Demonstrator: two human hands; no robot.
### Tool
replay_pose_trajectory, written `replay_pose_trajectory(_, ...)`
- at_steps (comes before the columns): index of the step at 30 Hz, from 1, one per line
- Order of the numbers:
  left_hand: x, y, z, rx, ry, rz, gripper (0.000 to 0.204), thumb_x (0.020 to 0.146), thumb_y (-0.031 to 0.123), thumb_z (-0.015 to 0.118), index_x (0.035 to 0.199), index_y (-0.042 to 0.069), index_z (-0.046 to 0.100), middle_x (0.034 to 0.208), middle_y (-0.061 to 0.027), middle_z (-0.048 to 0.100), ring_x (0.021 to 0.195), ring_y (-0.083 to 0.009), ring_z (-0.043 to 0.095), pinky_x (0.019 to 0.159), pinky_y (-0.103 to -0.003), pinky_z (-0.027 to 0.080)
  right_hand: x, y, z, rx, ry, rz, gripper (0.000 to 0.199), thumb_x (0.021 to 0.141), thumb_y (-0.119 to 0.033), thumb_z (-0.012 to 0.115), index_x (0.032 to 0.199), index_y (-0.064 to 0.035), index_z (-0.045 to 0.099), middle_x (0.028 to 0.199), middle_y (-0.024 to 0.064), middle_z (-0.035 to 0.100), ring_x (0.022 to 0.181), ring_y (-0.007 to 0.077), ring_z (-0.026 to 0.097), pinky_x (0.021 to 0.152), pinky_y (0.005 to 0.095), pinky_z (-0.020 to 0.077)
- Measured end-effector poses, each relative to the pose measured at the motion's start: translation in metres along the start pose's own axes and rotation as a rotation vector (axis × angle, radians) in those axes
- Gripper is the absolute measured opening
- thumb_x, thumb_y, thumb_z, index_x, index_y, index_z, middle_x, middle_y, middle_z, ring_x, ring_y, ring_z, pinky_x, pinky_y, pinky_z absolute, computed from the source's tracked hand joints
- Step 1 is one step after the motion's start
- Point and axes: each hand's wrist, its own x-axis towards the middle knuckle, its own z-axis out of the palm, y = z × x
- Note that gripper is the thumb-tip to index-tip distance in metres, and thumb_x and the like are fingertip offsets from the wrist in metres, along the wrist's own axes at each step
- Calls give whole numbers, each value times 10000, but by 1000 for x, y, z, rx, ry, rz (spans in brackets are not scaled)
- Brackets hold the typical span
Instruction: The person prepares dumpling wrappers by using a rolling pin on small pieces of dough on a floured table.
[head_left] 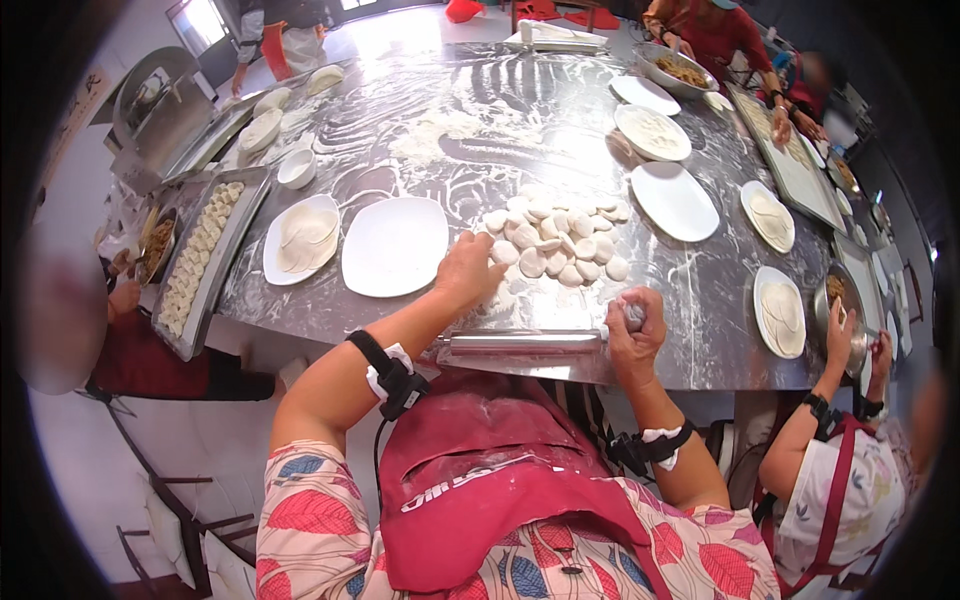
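Observation:
My right hand (637,335) grips the end of a metal rolling pin (525,342), which lies along the near table edge. At the left side of a pile of small flattened dough pieces (560,235), my left hand (470,268) reaches in with thumb and fingers apart. Its fingertips are close to the outermost pieces; whether they touch one is hard to tell. A white square plate (396,247) with nothing on it sits just left of that hand. Further left, another white plate (283,268) bears a stack of rolled dough wrappers (308,238).
A tray of shaped dumplings (202,255) lies at the left edge. On the right are a bare white oval plate (676,203), wrapper plates (781,312) and a filling bowl (848,340), where a co-worker's hands (842,335) work. Flour streaks the steel table (420,150).

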Motion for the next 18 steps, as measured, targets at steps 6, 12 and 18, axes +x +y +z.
replay_pose_trajectory(6,-37,-12,-25,-274,33,218,270,822,211,686,992,21,601,846,-144,606,714,-242,595,656,-352,486,1,-3,-5,-91,-8,-162,209,774,42,641,941,-29,536,774,99,577,660,202,580,610,299,474)
replay_pose_trajectory(12,-156,-68,-80,-400,-1005,221,143,893,185,583,891,57,647,807,-75,641,708,-172,566,676,-319,481,-3,2,-10,-6,-59,-148,209,761,47,646,908,-32,520,746,112,559,635,238,578,592,303,469)
replay_pose_trajectory(18,-306,-236,-15,-293,-1483,-404,258,898,225,587,1059,35,651,1011,-115,674,934,-206,587,840,-384,464,5,-1,-5,-7,-49,-175,230,747,45,656,908,-51,524,739,114,566,584,243,575,547,310,464)
